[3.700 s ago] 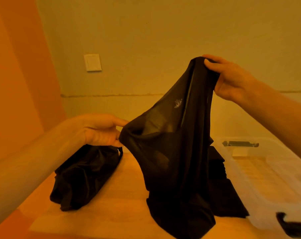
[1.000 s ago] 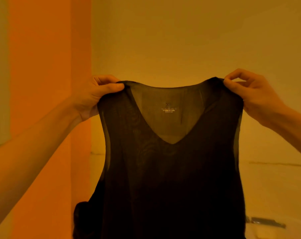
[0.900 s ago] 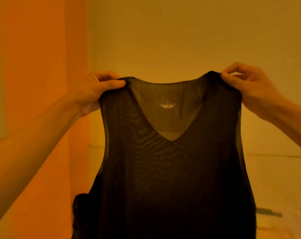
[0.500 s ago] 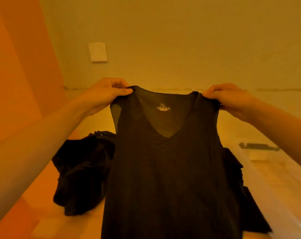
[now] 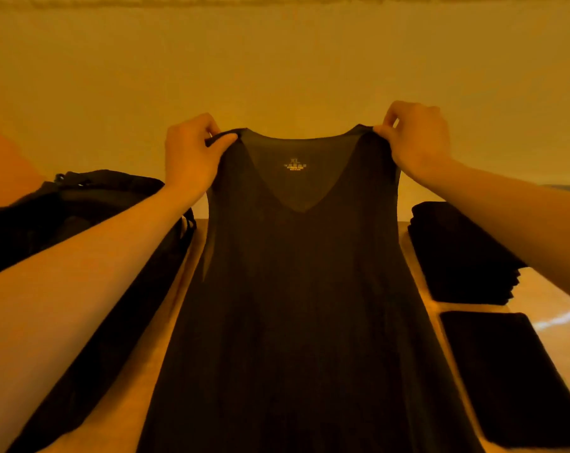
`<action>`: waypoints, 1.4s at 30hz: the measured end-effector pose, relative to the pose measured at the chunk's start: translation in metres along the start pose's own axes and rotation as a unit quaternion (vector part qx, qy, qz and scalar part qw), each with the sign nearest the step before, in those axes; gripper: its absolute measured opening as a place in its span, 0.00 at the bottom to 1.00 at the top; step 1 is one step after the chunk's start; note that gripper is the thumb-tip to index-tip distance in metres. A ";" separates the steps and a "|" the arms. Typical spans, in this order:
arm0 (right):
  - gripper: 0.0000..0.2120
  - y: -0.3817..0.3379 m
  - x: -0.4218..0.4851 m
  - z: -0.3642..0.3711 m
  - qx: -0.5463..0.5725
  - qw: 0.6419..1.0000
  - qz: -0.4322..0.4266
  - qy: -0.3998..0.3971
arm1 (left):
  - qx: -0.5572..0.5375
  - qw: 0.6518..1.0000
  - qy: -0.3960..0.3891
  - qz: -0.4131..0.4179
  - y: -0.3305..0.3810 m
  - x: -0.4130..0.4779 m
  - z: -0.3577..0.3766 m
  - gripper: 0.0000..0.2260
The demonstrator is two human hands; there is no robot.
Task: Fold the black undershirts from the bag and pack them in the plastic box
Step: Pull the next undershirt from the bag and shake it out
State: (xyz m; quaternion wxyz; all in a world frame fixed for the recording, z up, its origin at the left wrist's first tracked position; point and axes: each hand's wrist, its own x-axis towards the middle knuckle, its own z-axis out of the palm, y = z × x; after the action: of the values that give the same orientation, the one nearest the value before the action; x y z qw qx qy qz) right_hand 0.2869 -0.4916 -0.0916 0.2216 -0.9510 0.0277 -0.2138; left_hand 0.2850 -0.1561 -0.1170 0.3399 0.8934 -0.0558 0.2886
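A black V-neck undershirt (image 5: 296, 305) stretches down the middle of the wooden table (image 5: 152, 364), neckline at the far end with a small printed label showing. My left hand (image 5: 192, 158) pinches its left shoulder strap and my right hand (image 5: 417, 138) pinches the right strap; both straps are held slightly raised. The black bag (image 5: 77, 207) lies at the left, partly behind my left forearm. The plastic box shows only as a pale surface (image 5: 558, 322) at the right edge.
A stack of folded black undershirts (image 5: 457, 256) sits at the right of the spread shirt. Nearer to me lies a single flat folded black piece (image 5: 519, 380). A plain wall rises right behind the table's far edge.
The shirt came down from hanging in the air against the wall to lying stretched along the table. Both hands lowered with the straps, and my view tilted down.
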 end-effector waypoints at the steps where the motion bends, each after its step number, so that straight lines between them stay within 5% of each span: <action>1: 0.12 -0.001 0.007 0.005 0.003 1.000 -0.002 0.013 | 0.001 1.000 0.013 0.002 -0.003 0.008 0.004 0.12; 14: 0.15 0.000 0.054 0.047 0.035 0.989 0.004 0.144 | 0.005 0.996 0.083 -0.024 -0.036 0.066 0.047 0.17; 20: 0.14 -0.001 0.032 0.063 -0.052 0.998 0.030 0.010 | 0.052 0.997 0.024 -0.048 -0.029 0.030 0.067 0.15; 25: 0.13 -0.035 -0.077 0.044 0.000 0.976 0.007 -0.219 | 0.080 0.973 -0.214 -0.032 0.030 -0.075 0.031 0.17; 29: 0.28 -0.048 -0.198 0.026 -0.054 0.953 -0.021 -0.297 | 0.218 0.919 -0.328 -0.035 0.066 -0.183 -0.018 0.30; 37: 0.38 -0.019 -0.348 -0.019 -0.103 0.957 0.023 -0.269 | 0.250 0.901 -0.325 -0.140 0.082 -0.325 -0.071 0.35; 42: 0.36 0.006 -0.368 -0.009 -0.171 0.955 -0.001 -0.243 | 0.292 0.905 -0.287 -0.116 0.058 -0.348 -0.071 0.37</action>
State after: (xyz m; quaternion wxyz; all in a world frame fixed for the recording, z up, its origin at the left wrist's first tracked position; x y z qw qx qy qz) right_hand -0.0503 -0.4460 -0.2321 0.0552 -0.9979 0.0083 0.0315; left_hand -0.0540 -0.1885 -0.2337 0.0643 0.9970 0.0397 -0.0189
